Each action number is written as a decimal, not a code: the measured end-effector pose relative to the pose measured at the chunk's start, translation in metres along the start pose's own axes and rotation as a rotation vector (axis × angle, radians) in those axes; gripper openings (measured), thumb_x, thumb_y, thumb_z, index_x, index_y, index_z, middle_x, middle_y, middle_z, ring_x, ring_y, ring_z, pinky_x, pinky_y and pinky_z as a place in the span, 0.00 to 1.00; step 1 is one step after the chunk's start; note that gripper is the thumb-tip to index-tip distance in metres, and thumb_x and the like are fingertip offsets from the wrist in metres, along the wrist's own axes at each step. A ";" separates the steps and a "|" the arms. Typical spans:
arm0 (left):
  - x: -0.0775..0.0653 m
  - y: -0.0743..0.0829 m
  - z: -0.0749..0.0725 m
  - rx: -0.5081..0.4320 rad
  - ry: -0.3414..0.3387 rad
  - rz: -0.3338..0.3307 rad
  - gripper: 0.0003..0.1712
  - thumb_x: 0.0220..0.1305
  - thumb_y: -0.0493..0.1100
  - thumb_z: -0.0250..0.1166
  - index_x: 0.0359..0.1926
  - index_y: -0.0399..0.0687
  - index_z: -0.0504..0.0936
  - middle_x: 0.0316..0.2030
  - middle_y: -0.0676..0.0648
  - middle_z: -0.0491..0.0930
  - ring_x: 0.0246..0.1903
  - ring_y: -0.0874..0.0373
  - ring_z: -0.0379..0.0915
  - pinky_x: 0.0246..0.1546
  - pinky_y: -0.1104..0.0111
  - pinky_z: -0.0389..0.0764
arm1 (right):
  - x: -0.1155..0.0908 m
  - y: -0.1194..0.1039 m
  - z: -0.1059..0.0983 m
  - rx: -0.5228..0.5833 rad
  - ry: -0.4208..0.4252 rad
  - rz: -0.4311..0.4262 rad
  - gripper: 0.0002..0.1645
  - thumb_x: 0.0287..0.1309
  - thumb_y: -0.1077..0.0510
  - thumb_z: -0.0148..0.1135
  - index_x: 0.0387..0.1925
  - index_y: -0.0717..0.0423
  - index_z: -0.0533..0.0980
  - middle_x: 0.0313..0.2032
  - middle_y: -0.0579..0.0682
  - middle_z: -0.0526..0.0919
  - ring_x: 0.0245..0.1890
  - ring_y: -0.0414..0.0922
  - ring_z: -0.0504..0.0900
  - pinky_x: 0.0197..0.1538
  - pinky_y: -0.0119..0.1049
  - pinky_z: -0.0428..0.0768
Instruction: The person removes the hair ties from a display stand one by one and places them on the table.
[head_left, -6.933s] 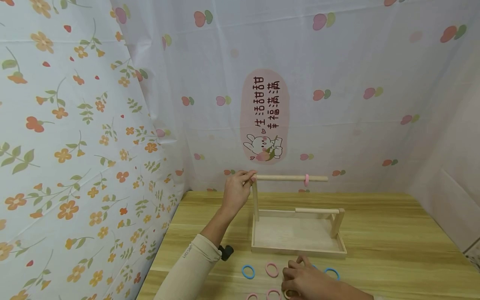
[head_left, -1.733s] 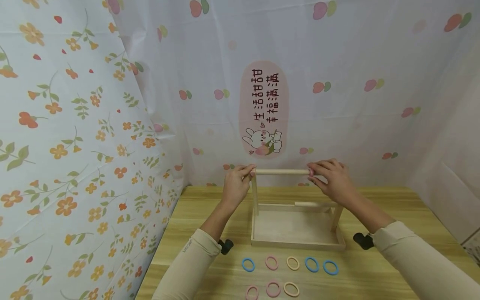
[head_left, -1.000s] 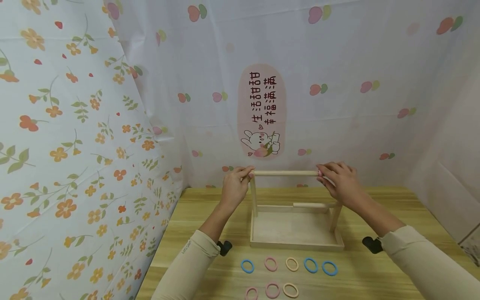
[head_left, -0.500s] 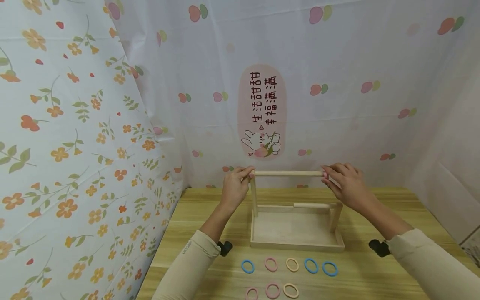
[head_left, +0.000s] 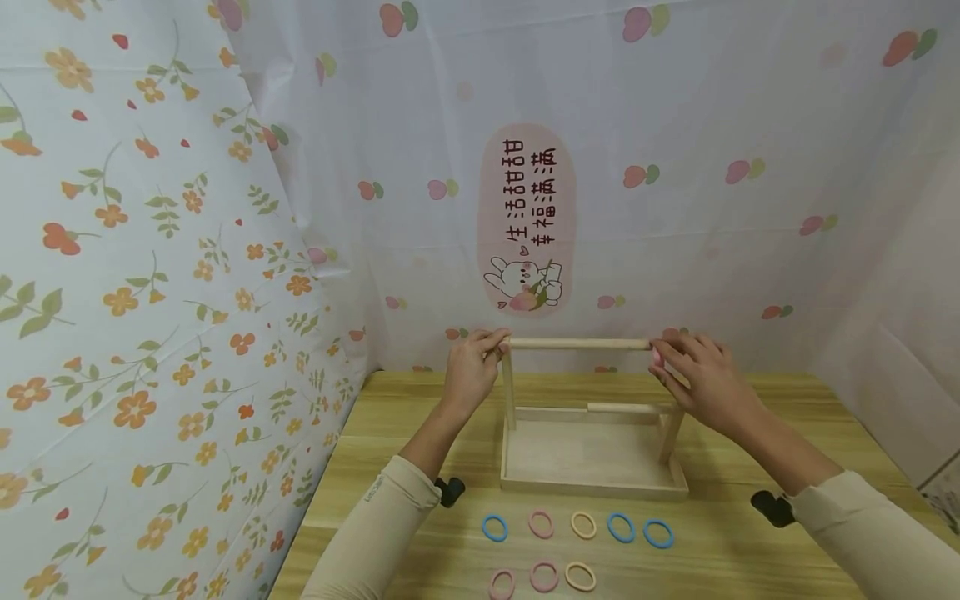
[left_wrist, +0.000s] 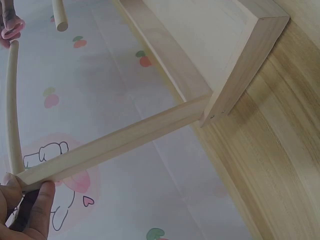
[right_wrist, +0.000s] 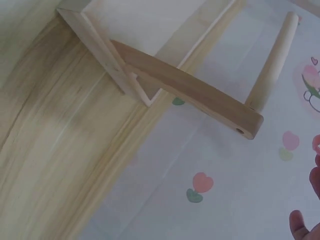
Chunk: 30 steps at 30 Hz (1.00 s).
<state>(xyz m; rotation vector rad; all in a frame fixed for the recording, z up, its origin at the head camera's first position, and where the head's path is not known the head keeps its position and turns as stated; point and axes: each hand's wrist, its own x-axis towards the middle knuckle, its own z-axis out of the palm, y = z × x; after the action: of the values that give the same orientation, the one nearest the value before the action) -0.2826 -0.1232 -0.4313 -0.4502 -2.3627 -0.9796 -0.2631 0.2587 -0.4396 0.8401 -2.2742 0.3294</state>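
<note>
In the head view my left hand point(head_left: 471, 377) pinches the top of the wooden stand's tall post, where the upper rod point(head_left: 577, 343) begins. The left wrist view shows thumb and fingers on that post point(left_wrist: 120, 137). My right hand point(head_left: 701, 375) holds a pink ring point(head_left: 657, 357) between thumb and fingers at the rod's free right end. In the left wrist view the pink ring point(left_wrist: 11, 34) sits just past the rod's tip, apparently off it. Only the ring's edge and some fingertips show in the right wrist view. A shorter post point(head_left: 671, 436) carries the lower rod point(head_left: 626, 408).
The stand's shallow tray point(head_left: 592, 489) rests on the wooden table point(head_left: 397, 467). Several blue, pink and pale yellow rings lie in two rows before it, including a blue ring point(head_left: 483, 527). Black wrist-worn pieces point(head_left: 772, 508) show beside both forearms. Patterned cloth point(head_left: 690, 250) hangs behind.
Earlier the pink ring hung on the upper rod while my right hand was among the table rings. My right hand then slid it rightward to the rod's end. My left hand stays put.
</note>
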 end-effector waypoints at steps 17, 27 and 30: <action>0.001 0.003 -0.002 -0.012 0.006 -0.006 0.14 0.77 0.40 0.71 0.58 0.41 0.93 0.48 0.37 0.93 0.33 0.50 0.88 0.28 0.70 0.81 | -0.010 -0.013 0.005 -0.020 0.006 -0.185 0.43 0.90 0.34 0.33 0.62 0.62 0.85 0.48 0.59 0.87 0.47 0.60 0.82 0.47 0.70 0.81; 0.001 0.001 0.000 -0.017 0.013 -0.007 0.14 0.77 0.39 0.71 0.57 0.41 0.93 0.48 0.37 0.93 0.33 0.51 0.87 0.28 0.70 0.80 | -0.014 -0.029 0.009 -0.022 0.001 -0.252 0.42 0.91 0.36 0.34 0.58 0.62 0.86 0.45 0.56 0.88 0.45 0.57 0.83 0.47 0.67 0.81; 0.001 0.001 0.000 -0.026 0.006 -0.016 0.14 0.77 0.39 0.71 0.58 0.40 0.93 0.49 0.37 0.93 0.33 0.51 0.86 0.28 0.71 0.79 | -0.016 -0.034 0.011 -0.024 0.008 -0.279 0.41 0.91 0.37 0.35 0.56 0.62 0.87 0.43 0.54 0.88 0.45 0.56 0.84 0.47 0.67 0.83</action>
<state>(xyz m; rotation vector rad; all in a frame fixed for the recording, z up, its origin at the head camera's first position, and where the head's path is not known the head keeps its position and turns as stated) -0.2828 -0.1226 -0.4303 -0.4383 -2.3537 -1.0192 -0.2377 0.2352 -0.4586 1.1240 -2.1137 0.1778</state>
